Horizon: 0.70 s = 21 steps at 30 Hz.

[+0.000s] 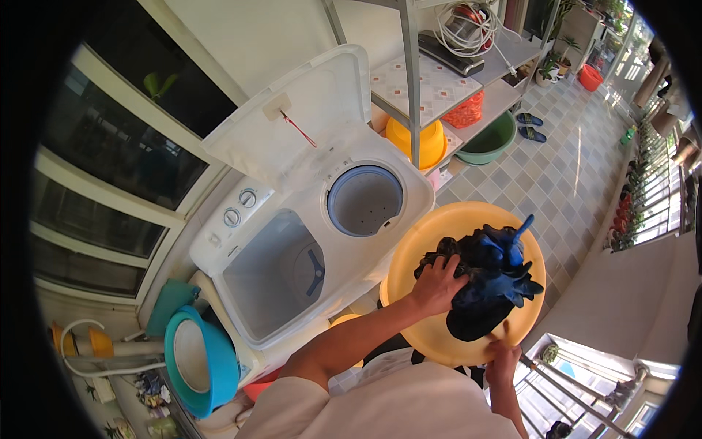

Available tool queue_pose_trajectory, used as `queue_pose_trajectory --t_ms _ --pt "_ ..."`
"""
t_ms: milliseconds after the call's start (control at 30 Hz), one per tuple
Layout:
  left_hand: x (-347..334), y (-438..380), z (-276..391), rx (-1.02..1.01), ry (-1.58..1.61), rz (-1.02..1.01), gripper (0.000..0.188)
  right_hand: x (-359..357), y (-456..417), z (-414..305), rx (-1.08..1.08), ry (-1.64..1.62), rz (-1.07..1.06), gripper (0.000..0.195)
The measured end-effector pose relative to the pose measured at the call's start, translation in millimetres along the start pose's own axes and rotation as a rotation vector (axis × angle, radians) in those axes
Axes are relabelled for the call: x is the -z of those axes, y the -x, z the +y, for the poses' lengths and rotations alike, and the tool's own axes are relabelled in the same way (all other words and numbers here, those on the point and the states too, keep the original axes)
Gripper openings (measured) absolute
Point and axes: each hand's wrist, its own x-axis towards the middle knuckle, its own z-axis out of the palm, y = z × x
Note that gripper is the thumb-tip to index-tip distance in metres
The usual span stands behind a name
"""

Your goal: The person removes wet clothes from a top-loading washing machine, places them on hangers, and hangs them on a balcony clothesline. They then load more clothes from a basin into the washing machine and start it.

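Note:
My left hand [440, 288] grips part of a bundle of black and blue wrung clothes [488, 280]. The bundle is in a yellow plastic basin [466, 217], and one blue end sticks up. At the near rim my right hand [502, 356] holds the basin, with the thumb over the inside. To the left of the basin stands a white twin-tub washing machine [315, 197], its lid [307, 99] raised. Its wash tub [269, 269] has a blue agitator [315, 273] at the bottom. No clothes show in the round spin tub [364, 200].
A turquoise basin [219, 362] leans beside the machine. Metal shelving [411, 82] at the back holds a coiled white cable [466, 27], a yellow bucket [414, 140] and a green tub [488, 140]. Slippers [531, 126] lie on the tiled floor [570, 164]. Windows line the left wall.

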Motion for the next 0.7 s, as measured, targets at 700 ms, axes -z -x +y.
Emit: queue_pose_trajectory --t_ms 700 --pt "276.5 48.3 -128.1 0.080 0.324 0.273 0.062 -113.4 21.0 9.5 0.085 -0.084 0.072 0.070"
